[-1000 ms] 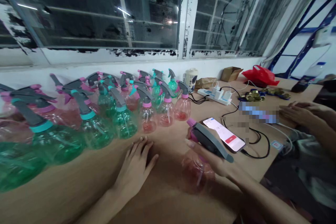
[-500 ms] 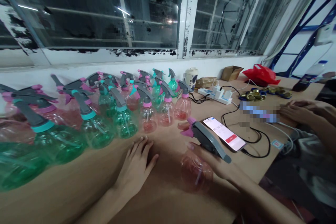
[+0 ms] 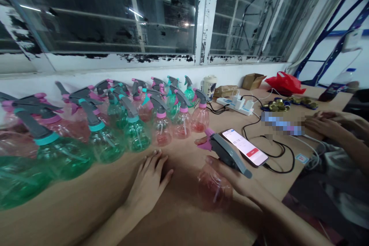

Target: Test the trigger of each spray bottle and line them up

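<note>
My R hand (image 3: 236,178) is wrapped round the neck of a pink spray bottle (image 3: 213,190), clamped on w/ thumb on the near side & a fingertip by the pink trigger (image 3: 205,145). Btl is roughly upright over the front-right part of the worktop (image 3: 175,215), grey top slanting down to my wrist; can't tell if its base touches. My L hand (image 3: 150,178) holds nothing: it's palm down nr the middle of the worktop, fingers a bit apart, just beside the front row of btls.

That row runs from the left edge toward the back edge: a green btl w/ teal collar (image 3: 65,159) nearest the left, then more green, then pink ones, the last pink btl (image 3: 200,118) rightmost. Others crowd behind, along the back edge.

Phone (image 3: 245,148), lit, lies just R of my btl, cable plugged in, toward the right edge. Pwr strip (image 3: 235,106) w/ plugs sits nearer the back edge, cup (image 3: 210,86) beyond it. Red bag (image 3: 284,82) & small cardbd box (image 3: 253,81) are at the back-right corner. Co-worker's hands (image 3: 324,123) are at the right edge, nr a blurred-out patch.
</note>
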Demonstrator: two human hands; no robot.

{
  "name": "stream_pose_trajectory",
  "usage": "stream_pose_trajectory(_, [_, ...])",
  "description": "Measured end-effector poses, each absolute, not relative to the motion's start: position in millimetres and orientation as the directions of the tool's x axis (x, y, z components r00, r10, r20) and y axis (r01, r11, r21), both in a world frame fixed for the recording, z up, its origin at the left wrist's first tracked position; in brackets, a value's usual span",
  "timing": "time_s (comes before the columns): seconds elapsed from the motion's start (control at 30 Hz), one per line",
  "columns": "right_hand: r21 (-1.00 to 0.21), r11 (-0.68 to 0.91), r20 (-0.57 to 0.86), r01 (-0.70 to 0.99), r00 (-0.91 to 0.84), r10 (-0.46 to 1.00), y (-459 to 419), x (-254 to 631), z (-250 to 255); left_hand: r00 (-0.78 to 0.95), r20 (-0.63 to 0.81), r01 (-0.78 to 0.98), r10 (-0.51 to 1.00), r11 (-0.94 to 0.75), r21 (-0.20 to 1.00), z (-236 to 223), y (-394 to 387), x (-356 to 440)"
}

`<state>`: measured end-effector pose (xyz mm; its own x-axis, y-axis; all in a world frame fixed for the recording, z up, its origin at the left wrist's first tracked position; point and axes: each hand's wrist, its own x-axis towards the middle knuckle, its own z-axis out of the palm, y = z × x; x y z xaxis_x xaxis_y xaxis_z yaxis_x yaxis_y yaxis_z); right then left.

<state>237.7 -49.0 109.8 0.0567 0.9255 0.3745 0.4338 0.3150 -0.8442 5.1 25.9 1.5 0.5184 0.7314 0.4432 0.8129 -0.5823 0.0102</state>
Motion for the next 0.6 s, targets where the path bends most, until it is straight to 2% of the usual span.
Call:
stream_pose_trajectory(0.3, [-0.863, 0.322, 0.371, 0.389, 0.055, 0.927, -47.9, 238.2, 104.9, 0.53, 0.434, 0.81, 0.729, -0.587, -0.002, 0.7, 26.4, 5.4])
stream_pose_trajectory(0.6, [-0.839, 0.318, 0.397, 0.441, 0.097, 0.913, -48.4, 236.4, 106.3, 0.527, 0.434, 0.804, 0.731, -0.594, 0.026, 1.2, 26.6, 4.2])
